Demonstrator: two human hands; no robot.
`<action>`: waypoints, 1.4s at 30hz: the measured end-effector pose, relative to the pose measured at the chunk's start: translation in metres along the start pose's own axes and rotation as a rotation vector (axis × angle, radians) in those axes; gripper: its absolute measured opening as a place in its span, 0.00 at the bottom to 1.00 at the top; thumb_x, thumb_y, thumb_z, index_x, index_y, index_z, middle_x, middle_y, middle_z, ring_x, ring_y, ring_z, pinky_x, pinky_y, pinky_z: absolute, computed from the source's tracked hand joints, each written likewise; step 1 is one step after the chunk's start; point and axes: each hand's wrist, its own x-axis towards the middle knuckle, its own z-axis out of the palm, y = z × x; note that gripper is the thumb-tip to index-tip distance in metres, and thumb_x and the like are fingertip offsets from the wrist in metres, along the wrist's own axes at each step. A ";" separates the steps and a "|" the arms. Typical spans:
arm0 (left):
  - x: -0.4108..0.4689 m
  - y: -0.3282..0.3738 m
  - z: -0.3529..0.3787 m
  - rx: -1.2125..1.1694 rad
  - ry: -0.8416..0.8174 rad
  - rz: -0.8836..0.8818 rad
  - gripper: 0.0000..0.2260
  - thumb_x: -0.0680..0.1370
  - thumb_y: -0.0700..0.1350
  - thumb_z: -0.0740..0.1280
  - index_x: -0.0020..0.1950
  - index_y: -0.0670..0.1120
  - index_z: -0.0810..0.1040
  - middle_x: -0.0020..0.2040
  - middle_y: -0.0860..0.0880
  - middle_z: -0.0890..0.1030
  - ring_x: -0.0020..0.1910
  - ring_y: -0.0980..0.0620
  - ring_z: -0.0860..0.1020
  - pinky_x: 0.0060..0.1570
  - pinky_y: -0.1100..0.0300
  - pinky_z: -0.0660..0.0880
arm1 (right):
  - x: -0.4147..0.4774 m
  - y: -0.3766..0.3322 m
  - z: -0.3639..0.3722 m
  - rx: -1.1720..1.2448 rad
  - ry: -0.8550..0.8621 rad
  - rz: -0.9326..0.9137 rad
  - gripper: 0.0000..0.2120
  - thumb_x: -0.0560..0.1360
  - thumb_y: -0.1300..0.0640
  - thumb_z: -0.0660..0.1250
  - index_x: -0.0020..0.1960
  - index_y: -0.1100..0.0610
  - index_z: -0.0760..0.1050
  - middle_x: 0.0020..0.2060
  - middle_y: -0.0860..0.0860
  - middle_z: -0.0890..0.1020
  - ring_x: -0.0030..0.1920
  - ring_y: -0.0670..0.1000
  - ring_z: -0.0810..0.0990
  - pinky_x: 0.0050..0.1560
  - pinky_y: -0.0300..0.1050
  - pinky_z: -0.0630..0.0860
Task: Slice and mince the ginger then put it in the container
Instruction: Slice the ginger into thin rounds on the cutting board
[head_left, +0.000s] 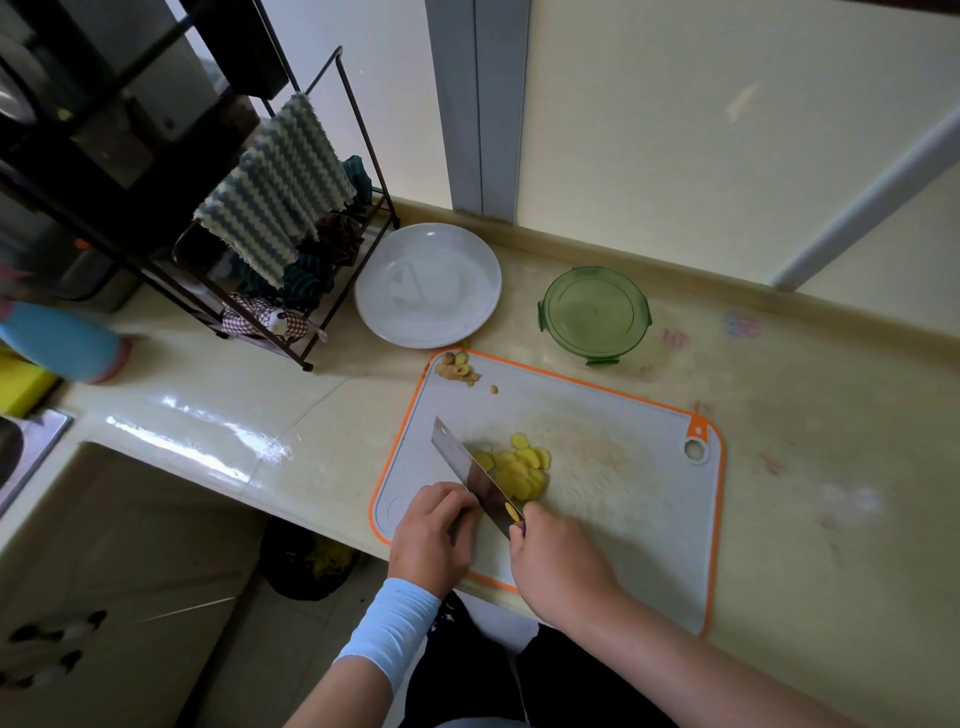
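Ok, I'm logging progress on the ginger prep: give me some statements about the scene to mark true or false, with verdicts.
1. The yellow ginger slices lie on the orange-rimmed grey cutting board. True.
2. The right hand grips the steel cleaver. True.
3. The round green container stands on the board. False: it stands on the pale counter, beyond the board.
4. The round white plate holds ginger. False: no ginger shows on it.
5. Ginger peel scraps sit at the board's far left corner. True.
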 end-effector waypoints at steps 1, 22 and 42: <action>0.000 0.000 0.000 -0.003 0.001 -0.002 0.08 0.71 0.36 0.72 0.45 0.48 0.80 0.47 0.55 0.78 0.46 0.54 0.76 0.44 0.64 0.74 | 0.001 0.000 0.000 0.003 -0.004 0.001 0.09 0.81 0.50 0.55 0.47 0.52 0.69 0.47 0.54 0.81 0.49 0.59 0.79 0.39 0.47 0.68; 0.000 0.004 0.002 -0.080 0.038 -0.066 0.03 0.72 0.41 0.66 0.42 0.49 0.79 0.44 0.56 0.77 0.44 0.56 0.77 0.43 0.62 0.75 | 0.021 0.000 0.004 0.012 -0.086 0.009 0.09 0.81 0.51 0.55 0.44 0.53 0.67 0.48 0.56 0.81 0.49 0.59 0.78 0.40 0.46 0.66; -0.001 0.002 0.004 -0.099 0.064 -0.084 0.04 0.71 0.38 0.71 0.40 0.47 0.80 0.45 0.56 0.78 0.45 0.56 0.78 0.44 0.62 0.75 | 0.026 -0.005 0.034 0.044 0.048 0.028 0.12 0.80 0.48 0.59 0.49 0.55 0.74 0.46 0.56 0.82 0.48 0.59 0.80 0.42 0.47 0.72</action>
